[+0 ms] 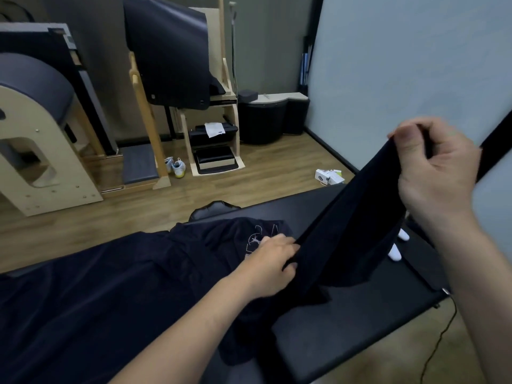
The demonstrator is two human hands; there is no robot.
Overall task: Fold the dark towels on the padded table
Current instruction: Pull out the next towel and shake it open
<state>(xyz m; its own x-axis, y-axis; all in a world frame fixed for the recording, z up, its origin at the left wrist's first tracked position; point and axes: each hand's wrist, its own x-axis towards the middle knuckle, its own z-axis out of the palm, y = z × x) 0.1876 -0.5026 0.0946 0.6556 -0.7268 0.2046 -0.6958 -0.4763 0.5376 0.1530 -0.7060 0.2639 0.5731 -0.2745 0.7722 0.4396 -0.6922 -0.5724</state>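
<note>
My right hand [435, 167] pinches one corner of a dark towel [357, 223] and lifts it above the padded table [346, 336]. My left hand [273, 263] grips the towel's lower edge near the table, beside more dark towels [110, 286] spread there.

Wood floor [263, 173] runs to a pale wall [401, 65], padded barrel [33, 87] at left, wooden rack [213, 126] in the middle with sneakers [176, 167] just beside it, black bins [261, 120] in the corner, white boxes [329, 176] near the wall.
</note>
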